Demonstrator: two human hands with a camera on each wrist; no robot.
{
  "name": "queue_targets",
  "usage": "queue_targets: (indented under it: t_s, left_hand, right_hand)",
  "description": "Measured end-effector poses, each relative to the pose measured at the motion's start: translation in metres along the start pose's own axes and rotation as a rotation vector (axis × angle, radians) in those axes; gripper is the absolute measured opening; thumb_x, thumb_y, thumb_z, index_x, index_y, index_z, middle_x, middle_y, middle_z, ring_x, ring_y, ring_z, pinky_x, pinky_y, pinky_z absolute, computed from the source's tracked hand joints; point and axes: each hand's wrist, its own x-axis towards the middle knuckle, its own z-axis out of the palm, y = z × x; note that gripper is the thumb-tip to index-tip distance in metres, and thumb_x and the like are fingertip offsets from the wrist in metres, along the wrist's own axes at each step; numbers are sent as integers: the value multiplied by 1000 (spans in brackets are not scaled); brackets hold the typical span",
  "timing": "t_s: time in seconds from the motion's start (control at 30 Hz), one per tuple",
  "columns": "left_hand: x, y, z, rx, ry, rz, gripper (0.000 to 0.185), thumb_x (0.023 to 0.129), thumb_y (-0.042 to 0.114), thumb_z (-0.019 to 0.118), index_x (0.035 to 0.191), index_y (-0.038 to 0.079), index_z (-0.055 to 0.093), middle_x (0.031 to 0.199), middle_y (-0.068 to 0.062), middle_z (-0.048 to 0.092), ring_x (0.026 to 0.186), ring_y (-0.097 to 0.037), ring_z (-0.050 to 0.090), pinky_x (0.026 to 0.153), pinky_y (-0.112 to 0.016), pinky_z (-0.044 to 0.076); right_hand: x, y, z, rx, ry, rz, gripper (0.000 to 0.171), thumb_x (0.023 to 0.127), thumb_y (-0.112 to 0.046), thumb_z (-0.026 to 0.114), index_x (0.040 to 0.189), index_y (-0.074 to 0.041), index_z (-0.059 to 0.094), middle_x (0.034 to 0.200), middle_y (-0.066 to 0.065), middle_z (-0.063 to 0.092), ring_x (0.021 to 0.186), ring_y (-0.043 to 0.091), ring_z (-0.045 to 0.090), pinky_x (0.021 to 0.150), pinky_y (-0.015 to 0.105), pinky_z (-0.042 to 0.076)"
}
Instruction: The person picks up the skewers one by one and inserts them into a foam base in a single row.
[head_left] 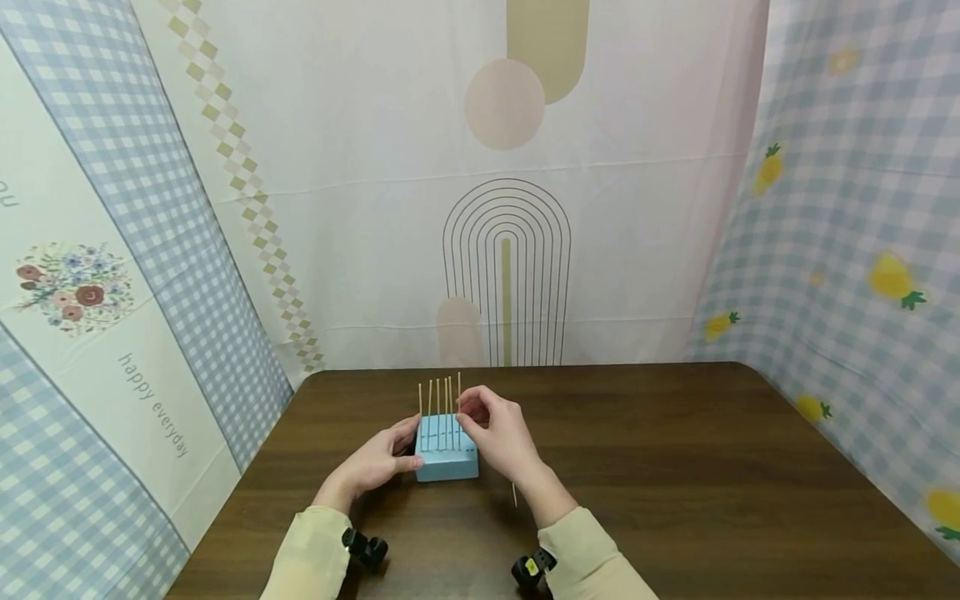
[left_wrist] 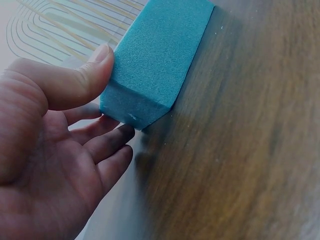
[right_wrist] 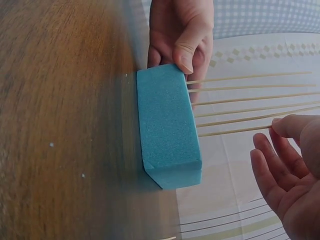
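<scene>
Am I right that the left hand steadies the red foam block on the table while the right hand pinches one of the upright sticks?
Not quite: the foam block is blue, not red, as the right wrist view shows. The rest holds: the left hand steadies it on the table while the right hand pinches an upright stick.

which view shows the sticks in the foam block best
The right wrist view: six thin sticks run clear from the blue foam block, with the right hand at the nearest one. The head view shows them small. The left wrist view shows only blurred streaks beyond the left hand.
</scene>
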Motion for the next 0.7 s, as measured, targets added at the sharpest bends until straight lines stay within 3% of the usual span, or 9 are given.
queue_targets:
  t_s: [0.3,0.7]
  left_hand:
    - [0,1,-1,-2,4,-2,86,100,12,74,165,-11,23,172,-32,21,156,-48,30,124,-61,26]
    - [0,1,0,8,-2,3,86,100,13,74,164,-12,23,171,-33,21,155,-49,31,124,-61,26]
  right_hand:
    - [1,1,2,-41,-36,22,14,99,-7,78,111,-6,71,93,-3,72,84,11,68,78,27,59]
    - [-1,1,2,-63,-47,48,12,99,-9,78,110,-8,72,94,-3,72,85,11,68,80,28,60]
